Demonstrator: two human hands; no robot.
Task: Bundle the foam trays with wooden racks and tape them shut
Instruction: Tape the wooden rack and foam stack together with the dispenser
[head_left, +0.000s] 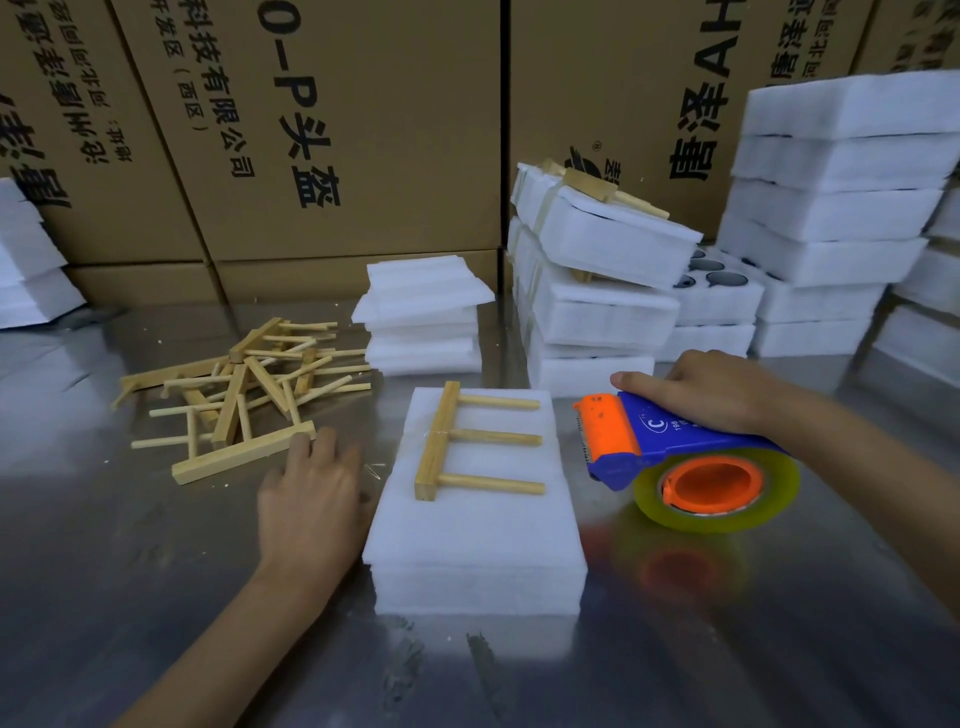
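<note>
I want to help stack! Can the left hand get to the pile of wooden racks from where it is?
Probably yes. The left hand lies open on the metal table, its fingertips right at the nearest rack of the loose pile of wooden racks. Nothing stands between them; the foam stack sits off to its other side.

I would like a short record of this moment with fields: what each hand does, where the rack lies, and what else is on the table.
left hand: open, resting beside the foam tray stack, fingertips near the loose racks
right hand: grips the tape dispenser, held just right of the stack
foam tray stack: centre of the metal table
wooden rack: lies flat on top of the stack
loose racks: pile at left
finished bundles: stacked behind
cardboard boxes: along the back
</note>
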